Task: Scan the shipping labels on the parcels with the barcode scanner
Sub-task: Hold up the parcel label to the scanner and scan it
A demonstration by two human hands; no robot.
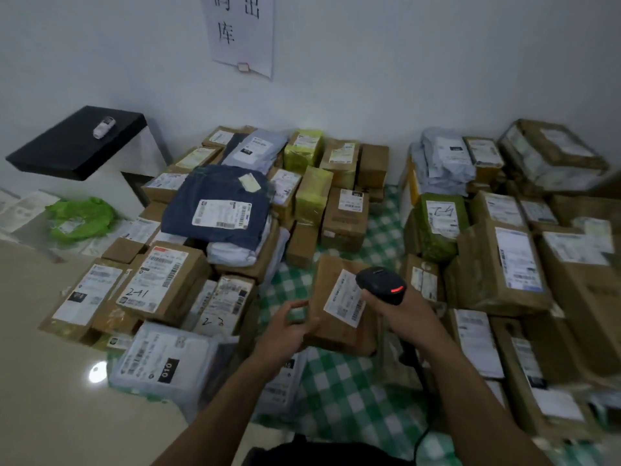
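Two hands: the left hand [289, 327] and the right hand [401, 312] are apart, with one brown parcel [336, 317] between them; both bare forearms reach in from the bottom edge.
Left grip: the left hand's fingers and thumb curl round the brown parcel's near left edge and hold it tilted up off the floor.
Right grip: the right hand is wrapped round the handle of a black barcode scanner [381, 284], just beside the parcel's right edge.
Scanner: its head sits over the top right corner of the parcel, and a red light [397, 290] glows on the side facing the camera; a dark cable [420, 435] hangs below the right forearm.
Label: a white shipping label [342, 299] covers the right half of the parcel's upper face, partly behind the scanner head; its print is too blurred to read.
Floor: a green and white checked cloth [353, 395] lies under the hands.
Left pile: cardboard boxes and bags, among them a box marked 241 [161, 284], a grey bag marked 010 [164, 361] and a dark blue bag [218, 210] on top.
Right pile: more labelled boxes, with a green parcel [440, 227] bearing handwriting.
Wall: a paper sign [242, 31] hangs above the piles.
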